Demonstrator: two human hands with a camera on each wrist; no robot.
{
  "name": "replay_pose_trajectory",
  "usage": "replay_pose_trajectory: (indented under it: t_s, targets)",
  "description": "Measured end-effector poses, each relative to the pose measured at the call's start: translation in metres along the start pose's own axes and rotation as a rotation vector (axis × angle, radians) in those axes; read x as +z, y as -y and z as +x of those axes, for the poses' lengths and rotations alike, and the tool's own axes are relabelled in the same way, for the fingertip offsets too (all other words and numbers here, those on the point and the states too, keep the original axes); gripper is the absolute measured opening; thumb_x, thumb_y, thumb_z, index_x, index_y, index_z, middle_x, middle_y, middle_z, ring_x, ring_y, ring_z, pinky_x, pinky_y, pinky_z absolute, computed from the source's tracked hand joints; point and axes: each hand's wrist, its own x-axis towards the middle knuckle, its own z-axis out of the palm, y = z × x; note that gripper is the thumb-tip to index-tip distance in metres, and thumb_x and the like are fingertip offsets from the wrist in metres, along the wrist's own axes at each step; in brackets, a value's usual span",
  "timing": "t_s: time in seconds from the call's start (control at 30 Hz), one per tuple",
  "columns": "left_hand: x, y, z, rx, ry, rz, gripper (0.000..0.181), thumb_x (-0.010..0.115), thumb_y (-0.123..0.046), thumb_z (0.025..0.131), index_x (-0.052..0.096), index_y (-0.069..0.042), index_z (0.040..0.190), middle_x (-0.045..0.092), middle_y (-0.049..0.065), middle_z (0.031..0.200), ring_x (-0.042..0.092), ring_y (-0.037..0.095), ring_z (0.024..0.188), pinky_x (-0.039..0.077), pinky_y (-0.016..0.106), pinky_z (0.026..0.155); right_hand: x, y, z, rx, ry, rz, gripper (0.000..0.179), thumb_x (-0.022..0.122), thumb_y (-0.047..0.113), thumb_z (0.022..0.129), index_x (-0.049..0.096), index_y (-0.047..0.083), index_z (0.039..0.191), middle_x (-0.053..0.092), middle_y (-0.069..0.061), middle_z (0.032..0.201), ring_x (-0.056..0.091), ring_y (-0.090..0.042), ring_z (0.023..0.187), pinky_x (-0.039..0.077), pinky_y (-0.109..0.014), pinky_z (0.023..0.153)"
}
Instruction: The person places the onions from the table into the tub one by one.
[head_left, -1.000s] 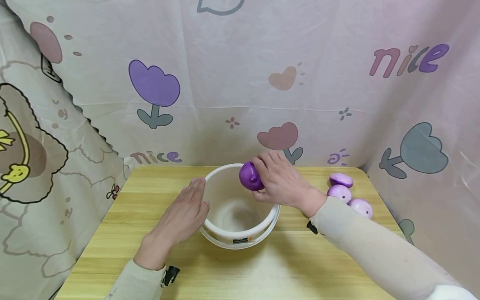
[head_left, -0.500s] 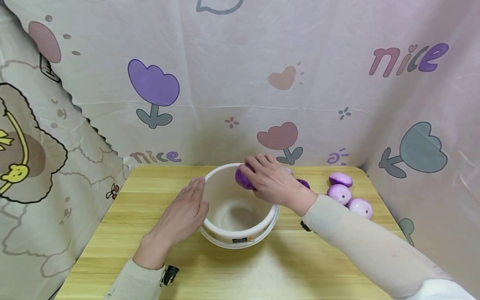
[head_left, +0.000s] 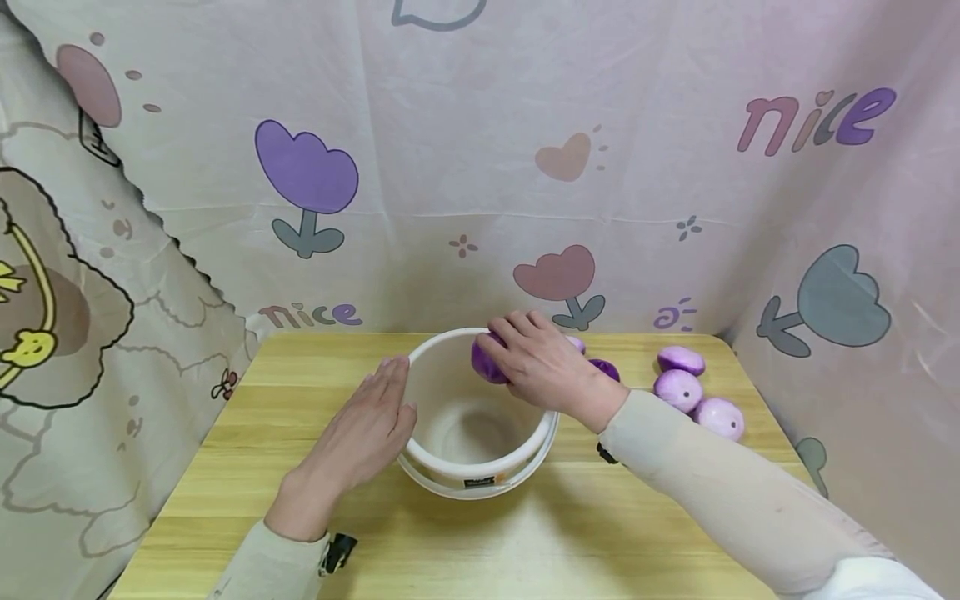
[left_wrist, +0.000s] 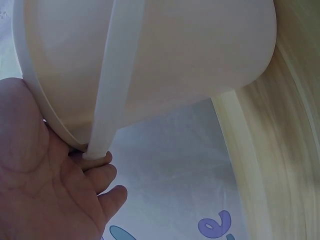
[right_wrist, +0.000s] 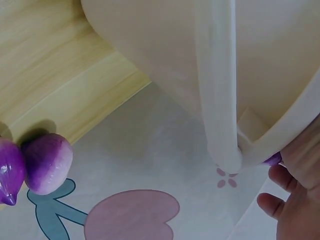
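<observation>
A white bucket [head_left: 480, 454] with a handle stands upright on the table. In the head view my left hand [head_left: 352, 442] lies along its left rim with fingers extended; the left wrist view has this hand [left_wrist: 55, 175] touching the rim beside the handle's end. My right hand [head_left: 547, 362] grips a shiny purple onion [head_left: 487, 360] over the right side of the bucket's opening. Its lower part is hidden by my fingers. In the right wrist view only a sliver of the onion [right_wrist: 273, 159] shows past the rim, near my right hand [right_wrist: 295, 200].
Purple-and-white onions [head_left: 678, 390] sit in a group at the table's right. Behind my right wrist a darker onion [head_left: 606, 369] and a paler one [head_left: 576, 343] are partly covered. A printed curtain [head_left: 450, 167] hangs behind the wooden table [head_left: 315, 367].
My right hand has shifted slightly left with the onion and turned so that more of the onion is covered. Two onions behind that wrist have come into view. My left hand stays put.
</observation>
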Motion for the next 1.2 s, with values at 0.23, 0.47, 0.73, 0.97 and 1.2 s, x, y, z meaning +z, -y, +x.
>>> replay_pose_trajectory:
  t_s: [0.23, 0.47, 0.73, 0.97, 1.2]
  targets:
    - [-0.0010, -0.0004, -0.0002, 0.004, 0.000, 0.002, 0.064, 0.042, -0.027, 0.112, 0.026, 0.008, 0.163, 0.027, 0.023, 0.171, 0.026, 0.041, 0.160, 0.026, 0.056, 0.131, -0.0019, 0.0003, 0.0008, 0.007, 0.036, -0.024, 0.062, 0.082, 0.042, 0.082, 0.058, 0.015, 0.133, 0.063, -0.011, 0.131, 0.058, -0.032, 0.112, 0.050, -0.042, 0.088]
    - [-0.0007, -0.0001, -0.0008, 0.002, -0.003, 0.002, 0.064, 0.042, -0.027, 0.112, 0.027, 0.007, 0.163, 0.028, 0.022, 0.171, 0.027, 0.040, 0.160, 0.026, 0.055, 0.131, -0.0031, 0.0011, 0.0004, 0.013, 0.072, -0.029, 0.066, 0.081, 0.046, 0.083, 0.058, 0.015, 0.137, 0.062, -0.012, 0.135, 0.057, -0.032, 0.113, 0.050, -0.043, 0.089]
    - [0.0000, 0.0006, -0.0011, 0.003, -0.004, 0.001, 0.064, 0.042, -0.027, 0.112, 0.027, 0.007, 0.163, 0.029, 0.022, 0.171, 0.027, 0.040, 0.159, 0.026, 0.055, 0.131, -0.0048, 0.0013, 0.0013, 0.022, 0.117, -0.018, 0.073, 0.083, 0.051, 0.081, 0.057, 0.016, 0.139, 0.060, -0.012, 0.134, 0.055, -0.032, 0.114, 0.049, -0.043, 0.089]
    - [0.0008, 0.0004, -0.0014, -0.012, 0.012, -0.016, 0.066, 0.042, -0.028, 0.111, 0.025, 0.007, 0.164, 0.026, 0.021, 0.172, 0.024, 0.039, 0.161, 0.024, 0.055, 0.132, -0.0028, 0.0008, 0.0009, 0.029, 0.129, -0.015, 0.078, 0.082, 0.063, 0.079, 0.058, 0.015, 0.136, 0.059, -0.011, 0.128, 0.055, -0.032, 0.111, 0.049, -0.043, 0.088]
    - [0.0001, -0.0001, -0.0017, 0.001, 0.003, -0.014, 0.065, 0.043, -0.028, 0.112, 0.025, 0.007, 0.164, 0.026, 0.021, 0.172, 0.025, 0.040, 0.160, 0.025, 0.055, 0.131, -0.0009, -0.0010, 0.0001, 0.046, 0.134, -0.020, 0.081, 0.074, 0.071, 0.081, 0.061, 0.016, 0.137, 0.060, -0.010, 0.126, 0.054, -0.031, 0.111, 0.047, -0.043, 0.088]
